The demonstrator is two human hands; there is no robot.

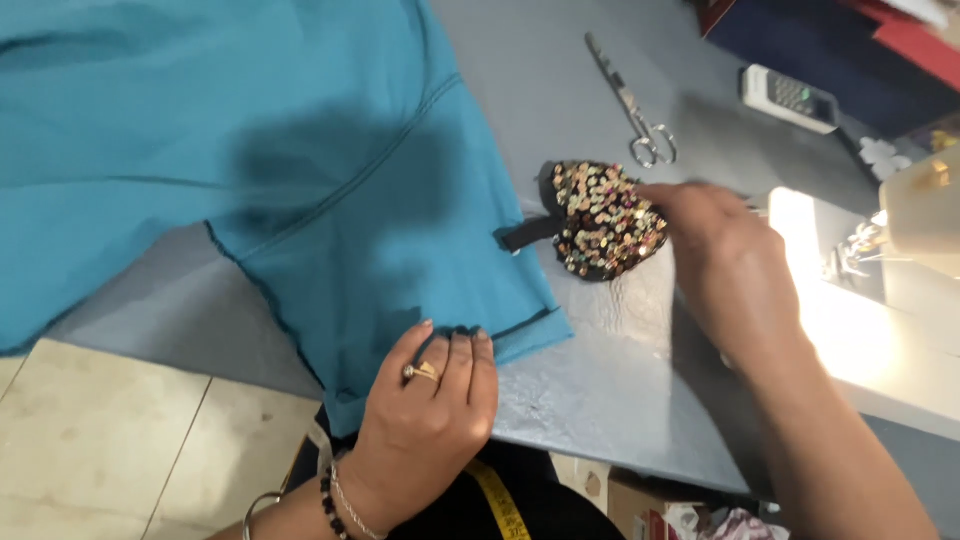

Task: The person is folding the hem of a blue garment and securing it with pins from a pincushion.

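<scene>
A large teal fabric (300, 170) lies spread over the grey table (600, 390) and hangs off its left edge. My left hand (430, 420), with a gold ring and bead bracelets, is closed on the fabric's near corner at the table's front edge. My right hand (730, 270) reaches over the table and grips the right side of a black sequinned piece (600, 220) covered in gold and coloured sequins, with a black strap sticking out toward the teal fabric.
Metal scissors (635, 105) lie beyond the sequinned piece. A white calculator-like device (790, 98) sits at the back right. A lit sewing machine (900, 230) stands at the right. Dark blue and red cloth (860, 50) is piled in the far corner. A yellow tape measure (500, 500) hangs near me.
</scene>
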